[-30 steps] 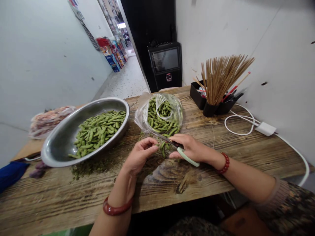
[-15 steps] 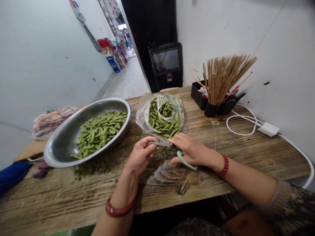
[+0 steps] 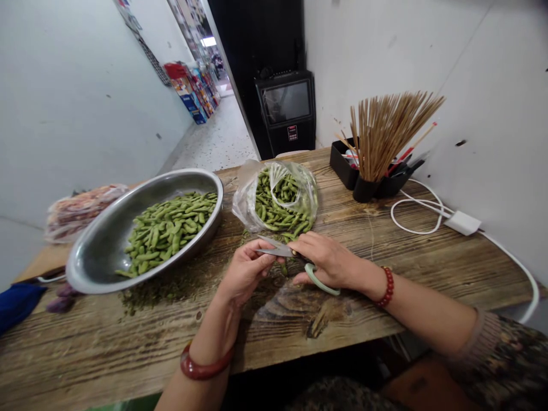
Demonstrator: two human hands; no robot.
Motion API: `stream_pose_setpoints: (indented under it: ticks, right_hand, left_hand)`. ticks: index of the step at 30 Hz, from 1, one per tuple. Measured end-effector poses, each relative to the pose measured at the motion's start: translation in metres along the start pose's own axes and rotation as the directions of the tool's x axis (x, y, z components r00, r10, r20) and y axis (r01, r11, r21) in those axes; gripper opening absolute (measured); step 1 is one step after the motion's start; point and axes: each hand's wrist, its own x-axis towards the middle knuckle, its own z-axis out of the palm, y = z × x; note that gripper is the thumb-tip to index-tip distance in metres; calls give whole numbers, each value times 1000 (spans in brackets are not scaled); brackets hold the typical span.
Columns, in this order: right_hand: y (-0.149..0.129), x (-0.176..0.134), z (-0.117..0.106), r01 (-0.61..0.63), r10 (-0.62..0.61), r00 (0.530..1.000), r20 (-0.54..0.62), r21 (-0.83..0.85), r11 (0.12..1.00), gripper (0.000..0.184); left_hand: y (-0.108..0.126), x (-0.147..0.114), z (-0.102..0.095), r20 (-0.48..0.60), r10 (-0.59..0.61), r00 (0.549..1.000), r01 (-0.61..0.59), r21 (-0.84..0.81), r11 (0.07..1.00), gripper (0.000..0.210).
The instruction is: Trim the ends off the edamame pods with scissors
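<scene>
My right hand [image 3: 327, 260] is closed around scissors [image 3: 278, 249] with pale green handles. Their blades point left and stand apart. My left hand [image 3: 246, 268] pinches close by the blade tips; whatever lies between its fingers is hidden. Just beyond my hands, a clear plastic bag [image 3: 245, 197] lies open, filled with green edamame pods [image 3: 274, 214]. Several pods spill from its near side toward the scissors. To the left stands a large steel basin [image 3: 100, 240], tilted in view, with a heap of edamame pods [image 3: 171, 228] in it.
Small green trimmings [image 3: 158, 291] litter the wooden table [image 3: 128, 354] below the basin. Behind the basin lies a bagged pinkish bundle [image 3: 83, 211]. At the back right, a black holder [image 3: 366, 190] carries thin wooden sticks [image 3: 385, 137], beside a white cable and adapter [image 3: 463, 222].
The scissor blades have spread a little wider at my left fingertips. Both hands keep nearly the same place, and the whole view has shifted slightly.
</scene>
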Motion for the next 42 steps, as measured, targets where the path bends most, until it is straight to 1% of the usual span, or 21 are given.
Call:
stream_pose_setpoints:
  ticks: [6, 8, 11, 13, 14, 15, 16, 17, 18, 20, 22, 24, 26, 30, 35, 36, 37, 38, 40, 42]
  right_hand:
    - [3, 0, 2, 22, -22, 1000, -12, -32, 999, 48]
    - [5, 0, 1, 12, -12, 1000, -20, -27, 1000, 46]
    - [9, 0, -3, -12, 12, 997, -78, 1, 1000, 45]
    - [13, 0, -6, -38, 40, 990, -134, 20, 999, 44]
    - [15, 0, -8, -49, 52, 986, -157, 27, 998, 44]
    - [17, 0, -9, -54, 58, 983, -175, 31, 998, 44]
    - [18, 1, -9, -56, 62, 981, -185, 34, 998, 44]
    - [19, 1, -10, -57, 62, 980, -191, 35, 998, 45]
    - [19, 1, -9, -55, 61, 980, -191, 35, 998, 45]
    - [18, 0, -8, -54, 59, 982, -179, 35, 998, 45]
    - [17, 0, -6, -51, 56, 984, -168, 32, 998, 44]
    - [17, 0, -5, -51, 55, 984, -168, 32, 998, 43]
    - [16, 0, -5, -50, 55, 983, -174, 31, 998, 44]
    - [14, 0, -7, -59, 64, 986, -157, 36, 998, 44]
    - [13, 1, -9, -68, 72, 987, -147, 29, 997, 44]
    - [13, 1, -9, -69, 72, 986, -149, 28, 997, 44]
    - [12, 1, -9, -71, 74, 986, -149, 28, 997, 44]
    - [12, 1, -9, -74, 77, 986, -148, 29, 997, 44]
    - [12, 0, -9, -75, 79, 986, -144, 30, 997, 45]
    - [12, 0, -8, -72, 75, 987, -140, 29, 997, 47]
  left_hand:
    - [2, 0, -3, 17, -3, 1000, 2, 30, 1000, 25]
    - [3, 0, -5, 27, 4, 1000, -5, 9, 1000, 23]
    - [5, 1, -8, 17, 23, 1000, -22, -67, 998, 21]
    - [5, 2, -9, 9, 16, 1000, -15, -82, 997, 20]
    - [4, 4, -9, 4, 9, 1000, -8, -53, 999, 18]
    - [3, 6, -8, -8, 10, 1000, -9, 13, 1000, 17]
    - [1, 8, -7, -28, 30, 999, -27, 116, 993, 18]
    - [-2, 11, -6, -49, 74, 996, -60, 245, 968, 19]
    - [-5, 13, -5, -61, 132, 989, -99, 382, 919, 18]
    - [-13, 19, -3, -45, 255, 966, -174, 618, 767, 12]
    - [-19, 23, -2, 4, 320, 947, -211, 758, 617, 9]
    - [-24, 25, -3, 40, 331, 943, -218, 826, 520, 9]
    - [-26, 26, -5, 64, 332, 941, -231, 840, 492, 6]
    - [-26, 26, -10, 103, 332, 937, -268, 824, 499, 3]
    - [-25, 24, -8, 145, 310, 940, -275, 860, 430, 3]
    - [-24, 23, -7, 138, 317, 938, -275, 854, 442, 2]
    - [-22, 22, -7, 120, 322, 939, -270, 838, 474, 2]
    - [-19, 21, -6, 90, 322, 942, -258, 809, 528, 4]
    - [-13, 18, -5, 7, 276, 961, -204, 693, 692, 9]
    - [-6, 15, -5, -63, 160, 985, -110, 483, 869, 16]
